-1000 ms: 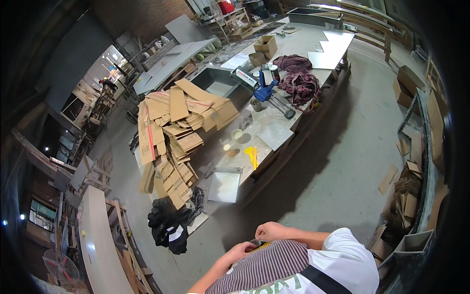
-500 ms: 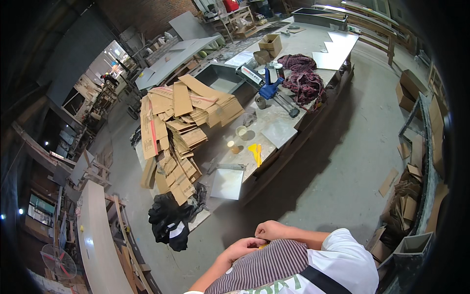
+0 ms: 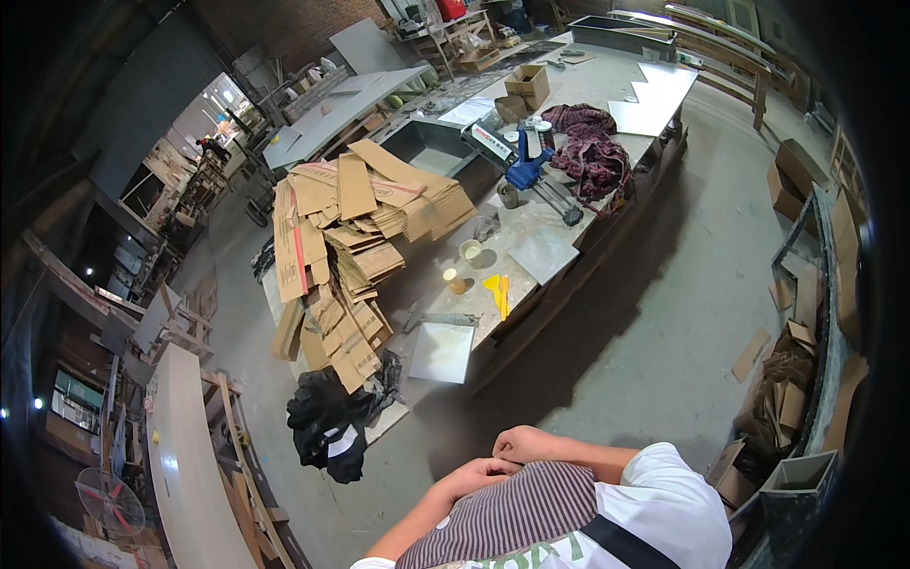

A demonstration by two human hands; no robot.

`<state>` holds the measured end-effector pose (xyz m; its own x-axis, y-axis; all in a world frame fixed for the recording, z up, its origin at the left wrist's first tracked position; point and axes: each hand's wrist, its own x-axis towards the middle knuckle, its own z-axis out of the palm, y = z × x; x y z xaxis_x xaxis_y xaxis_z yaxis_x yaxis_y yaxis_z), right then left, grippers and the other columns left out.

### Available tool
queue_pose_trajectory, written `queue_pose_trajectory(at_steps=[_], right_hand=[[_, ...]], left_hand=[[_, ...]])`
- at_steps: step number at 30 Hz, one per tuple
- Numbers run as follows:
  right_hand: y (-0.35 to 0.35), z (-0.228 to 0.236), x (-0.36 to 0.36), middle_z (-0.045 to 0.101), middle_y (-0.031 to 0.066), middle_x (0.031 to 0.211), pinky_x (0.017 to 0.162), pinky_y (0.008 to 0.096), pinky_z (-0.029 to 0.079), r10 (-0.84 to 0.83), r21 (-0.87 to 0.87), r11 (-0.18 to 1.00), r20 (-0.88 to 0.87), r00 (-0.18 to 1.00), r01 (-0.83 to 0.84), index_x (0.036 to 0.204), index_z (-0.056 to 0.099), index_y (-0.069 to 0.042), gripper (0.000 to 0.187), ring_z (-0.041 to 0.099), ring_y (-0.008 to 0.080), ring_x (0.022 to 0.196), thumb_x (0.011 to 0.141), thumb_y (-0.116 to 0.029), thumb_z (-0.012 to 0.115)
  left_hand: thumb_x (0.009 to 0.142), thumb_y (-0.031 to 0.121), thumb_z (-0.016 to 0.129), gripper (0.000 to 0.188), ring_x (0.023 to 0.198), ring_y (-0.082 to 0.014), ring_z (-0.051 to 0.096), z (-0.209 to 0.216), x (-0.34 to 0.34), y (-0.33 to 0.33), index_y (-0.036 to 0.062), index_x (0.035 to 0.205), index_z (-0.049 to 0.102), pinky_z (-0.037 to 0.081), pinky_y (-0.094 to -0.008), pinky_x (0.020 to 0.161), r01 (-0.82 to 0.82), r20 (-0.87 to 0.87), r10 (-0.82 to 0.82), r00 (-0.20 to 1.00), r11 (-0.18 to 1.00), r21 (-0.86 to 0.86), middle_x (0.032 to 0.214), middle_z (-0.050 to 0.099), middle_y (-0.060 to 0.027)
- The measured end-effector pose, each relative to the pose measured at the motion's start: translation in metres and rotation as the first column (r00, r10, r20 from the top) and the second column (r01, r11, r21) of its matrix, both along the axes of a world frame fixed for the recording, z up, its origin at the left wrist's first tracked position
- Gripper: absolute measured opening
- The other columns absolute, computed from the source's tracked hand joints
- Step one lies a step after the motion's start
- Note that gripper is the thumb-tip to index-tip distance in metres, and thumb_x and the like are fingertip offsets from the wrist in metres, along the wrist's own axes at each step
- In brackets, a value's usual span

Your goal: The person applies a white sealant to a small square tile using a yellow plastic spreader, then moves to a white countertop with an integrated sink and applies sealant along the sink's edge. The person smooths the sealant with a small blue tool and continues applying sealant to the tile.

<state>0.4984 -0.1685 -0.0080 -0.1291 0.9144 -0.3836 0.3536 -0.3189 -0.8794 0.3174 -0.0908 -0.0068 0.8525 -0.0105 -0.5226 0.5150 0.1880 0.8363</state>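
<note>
My left hand [image 3: 477, 474] and my right hand [image 3: 527, 444] meet in front of my striped apron [image 3: 507, 507]. The fingers of both are curled, their tips close together. Whatever they pinch is hidden behind the knuckles and the cloth. Beyond them stands a long worktable [image 3: 398, 303]. On its near end lie a pale square tile [image 3: 442, 352] and a yellow scraper [image 3: 495, 292]. Two small cups, one pale [image 3: 471, 251] and one tan [image 3: 454, 281], stand close by. A blue-handled caulking gun [image 3: 526, 173] rests farther along, beside a dark red cloth [image 3: 597, 152].
Flattened cardboard [image 3: 355, 228] is heaped on the table's left side, and a black garment [image 3: 327, 427] hangs at its near corner. A grey sink [image 3: 427, 150] sits behind the heap. Cardboard scraps [image 3: 787, 389] line the right, and a long pale panel [image 3: 180, 446] stands at left.
The view has shifted very slightly. A bit of yellow that showed beneath my left hand's fingers is no longer visible. Both hands stay together at the apron.
</note>
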Motion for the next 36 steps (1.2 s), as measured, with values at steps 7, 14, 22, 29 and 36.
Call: queue_pose_trajectory(at_steps=[7,14,22,29,36], right_hand=[[0.003,-0.012,-0.003,0.069,0.0157,0.087,0.074,0.035,0.051,0.013,0.016,1.0,-0.007,1.0,-0.013,0.095,0.069,-0.003,0.023,0.067,0.0265,0.082,0.079,-0.017,0.061],[0.004,-0.026,-0.002,0.07,0.0151,0.086,0.073,0.0338,0.052,-0.004,0.005,1.0,-0.005,1.0,0.004,0.096,0.069,-0.003,0.024,0.067,0.0239,0.081,0.079,-0.018,0.062],[0.008,-0.031,-0.003,0.07,0.0132,0.09,0.074,0.0317,0.052,-0.01,-0.011,1.0,-0.017,1.0,0.009,0.098,0.07,-0.004,0.024,0.067,0.0215,0.084,0.081,-0.019,0.063],[0.011,-0.039,-0.007,0.07,0.0129,0.086,0.071,0.0322,0.053,0.01,-0.021,1.0,-0.014,1.0,-0.011,0.095,0.07,-0.003,0.023,0.067,0.0211,0.079,0.08,-0.019,0.064],[0.017,-0.046,-0.01,0.07,0.0101,0.092,0.074,0.0301,0.052,0.056,-0.08,0.995,-0.035,0.998,-0.058,0.099,0.069,-0.003,0.023,0.066,0.0168,0.083,0.083,-0.018,0.065]], left_hand=[[0.094,0.018,0.058,0.028,0.103,-0.0116,0.058,-0.023,-0.003,0.0,0.0001,0.115,0.063,0.045,-0.0282,0.092,0.022,-0.011,-0.021,1.0,0.998,0.058,0.111,0.065,-0.0045],[0.092,0.026,0.061,0.033,0.101,-0.0114,0.059,-0.029,0.011,-0.004,0.0015,0.114,0.064,0.046,-0.0274,0.09,0.127,-0.129,-0.093,0.987,0.948,0.291,0.108,0.067,-0.0056],[0.094,0.029,0.057,0.036,0.102,-0.0162,0.059,-0.033,0.007,0.003,0.0019,0.116,0.062,0.046,-0.0314,0.091,0.162,0.045,-0.167,0.985,0.981,0.104,0.11,0.065,-0.0101],[0.093,0.027,0.056,0.035,0.098,-0.0202,0.062,-0.023,0.022,-0.009,0.0004,0.114,0.063,0.048,-0.034,0.089,0.233,-0.162,-0.188,0.969,0.912,0.338,0.108,0.066,-0.0129],[0.092,0.025,0.056,0.033,0.102,-0.0223,0.062,-0.026,0.024,-0.012,0.0013,0.114,0.064,0.048,-0.0336,0.091,0.266,-0.221,-0.198,0.955,0.9,0.344,0.108,0.067,-0.0145]])
